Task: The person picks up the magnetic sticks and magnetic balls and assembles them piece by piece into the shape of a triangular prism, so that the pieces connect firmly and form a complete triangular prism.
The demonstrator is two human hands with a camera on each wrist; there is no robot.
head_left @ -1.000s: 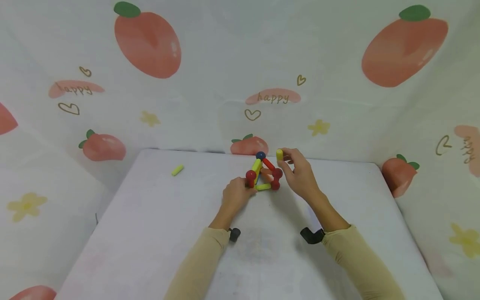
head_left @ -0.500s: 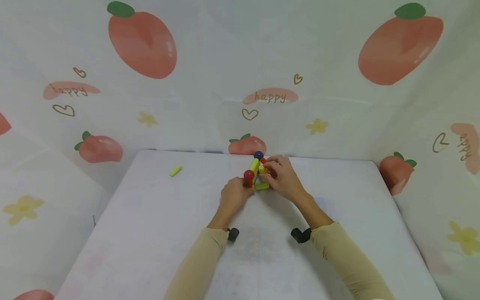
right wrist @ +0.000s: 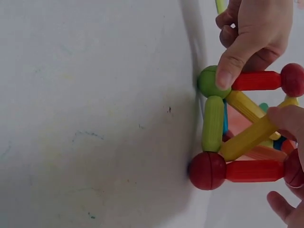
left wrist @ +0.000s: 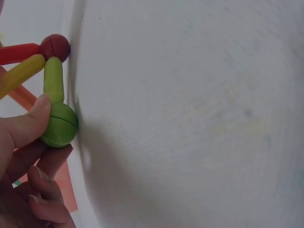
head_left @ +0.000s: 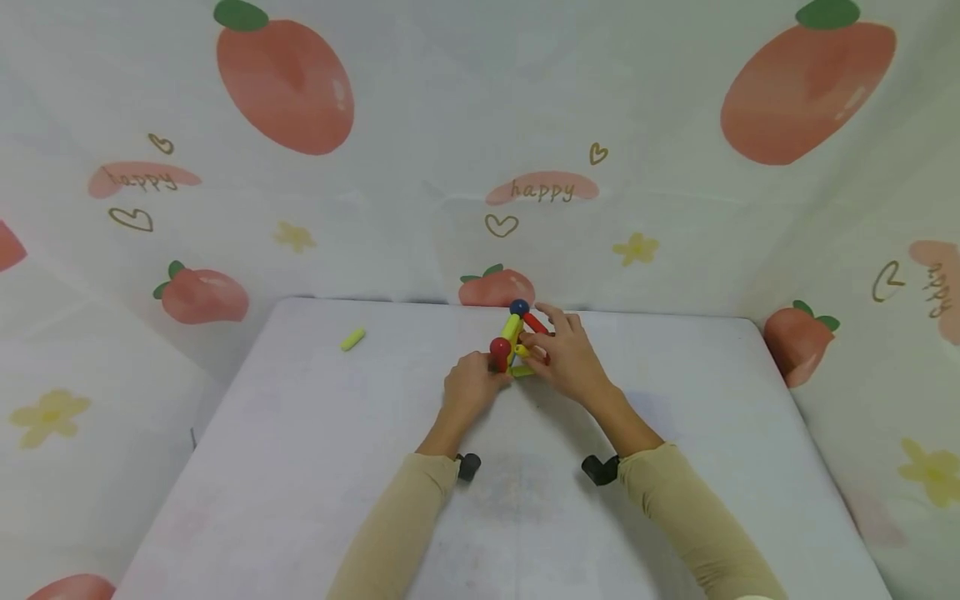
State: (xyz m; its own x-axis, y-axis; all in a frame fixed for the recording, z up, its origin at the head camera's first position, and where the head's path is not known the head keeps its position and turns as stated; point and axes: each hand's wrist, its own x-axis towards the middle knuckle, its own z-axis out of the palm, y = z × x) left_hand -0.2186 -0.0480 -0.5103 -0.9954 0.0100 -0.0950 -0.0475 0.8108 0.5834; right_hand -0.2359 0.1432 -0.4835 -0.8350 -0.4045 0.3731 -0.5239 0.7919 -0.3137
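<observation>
A magnetic stick-and-ball frame stands near the table's back edge, topped by a dark blue ball point(head_left: 519, 308). My left hand point(head_left: 468, 387) pinches its green ball point(left wrist: 61, 126) at a bottom corner, thumb on one side. A light green stick point(right wrist: 213, 123) joins that ball to a red ball point(right wrist: 207, 170) at the other bottom corner. My right hand point(head_left: 573, 358) pinches a yellow stick point(right wrist: 249, 137) that slants across the frame's side. The stick's lower end meets the bottom red ball; its upper end is by a yellow tip near another red ball point(right wrist: 292, 80).
One loose yellow-green stick point(head_left: 353, 339) lies on the white table point(head_left: 300, 467), left of the frame. A printed cloth wall point(head_left: 420, 108) rises right behind the table's back edge. Black wrist cameras point(head_left: 600, 471) sit at both cuffs.
My right hand has moved left from beside the frame to its near side, bringing the yellow stick down from upright to slanted against it. The left hand keeps its grip on the corner.
</observation>
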